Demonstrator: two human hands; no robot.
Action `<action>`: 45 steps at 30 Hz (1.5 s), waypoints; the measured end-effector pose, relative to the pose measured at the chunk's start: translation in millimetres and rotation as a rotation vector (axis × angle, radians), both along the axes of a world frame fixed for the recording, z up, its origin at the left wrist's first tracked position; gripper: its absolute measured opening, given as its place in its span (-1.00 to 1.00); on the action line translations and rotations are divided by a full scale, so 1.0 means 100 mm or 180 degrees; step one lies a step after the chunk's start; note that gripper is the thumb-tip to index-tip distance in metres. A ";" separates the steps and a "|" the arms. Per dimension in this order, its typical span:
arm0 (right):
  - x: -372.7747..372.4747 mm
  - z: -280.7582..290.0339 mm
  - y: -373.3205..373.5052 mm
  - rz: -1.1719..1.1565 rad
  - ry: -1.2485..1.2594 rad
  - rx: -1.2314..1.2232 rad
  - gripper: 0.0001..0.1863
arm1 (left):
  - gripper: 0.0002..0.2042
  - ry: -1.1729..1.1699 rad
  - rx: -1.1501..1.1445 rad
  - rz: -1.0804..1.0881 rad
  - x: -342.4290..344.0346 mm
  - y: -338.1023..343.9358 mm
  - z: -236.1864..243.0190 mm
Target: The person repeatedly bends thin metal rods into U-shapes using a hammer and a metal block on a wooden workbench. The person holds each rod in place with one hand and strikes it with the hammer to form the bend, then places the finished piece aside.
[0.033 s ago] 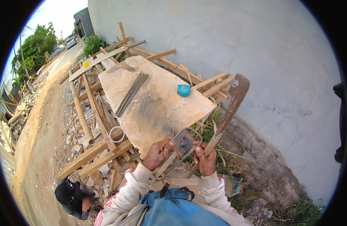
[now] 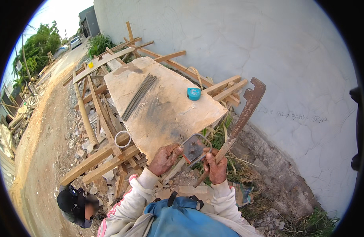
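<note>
My left hand [image 2: 165, 158] is closed, its thumb and fingers pinching a thin steel rod bent into a rounded loop [image 2: 206, 139]. The loop lies around a dark metal plate [image 2: 193, 149] with raised pegs, near the close edge of the board. In my right hand [image 2: 216, 167] is the wooden handle of a rebar bending bar [image 2: 245, 110], its rusty notched head pointing up and away to the right. My right thumb and finger are also against the loop's right side. How the rod sits among the pegs is hard to make out.
On the pale worktop board [image 2: 166, 118] lie a bundle of straight steel rods [image 2: 139, 96] and a teal tape measure [image 2: 193, 94]. Timber [image 2: 97, 106] and a white ring [image 2: 122, 139] are at left. A person [image 2: 73, 203] crouches lower left. A grey wall [image 2: 269, 47] stands at right.
The bending bar's head has tipped slightly to the right, and its lower handle end has shifted a little left. Both hands keep their grips in nearly the same place.
</note>
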State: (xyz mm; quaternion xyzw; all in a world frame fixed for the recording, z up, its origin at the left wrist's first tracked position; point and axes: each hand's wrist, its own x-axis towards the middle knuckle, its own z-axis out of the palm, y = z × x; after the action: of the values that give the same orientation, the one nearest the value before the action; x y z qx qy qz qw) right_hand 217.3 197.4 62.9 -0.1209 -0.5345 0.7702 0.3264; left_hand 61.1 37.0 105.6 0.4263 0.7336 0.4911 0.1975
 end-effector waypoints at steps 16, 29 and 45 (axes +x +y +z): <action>-0.06 -0.25 -0.46 -0.0015 -0.0366 -0.0841 -0.68 | -0.78 0.2420 -0.0273 -0.0549 -0.69 0.18 0.23; -0.52 -0.44 -0.90 -0.1026 -0.0563 -0.1204 -0.71 | -0.73 0.2740 0.0312 -0.0567 -1.03 0.64 0.01; -0.60 -0.63 -1.21 -0.1657 -0.0998 -0.1061 -0.47 | -0.63 0.2390 0.0118 -0.0888 -0.73 -0.10 -0.59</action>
State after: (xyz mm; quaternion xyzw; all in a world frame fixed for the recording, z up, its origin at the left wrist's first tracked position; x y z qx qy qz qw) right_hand 156.9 76.7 -0.1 -0.4218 -0.3961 0.7098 0.4016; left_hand -12.1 27.3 46.8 0.6751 0.6808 0.2828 -0.0273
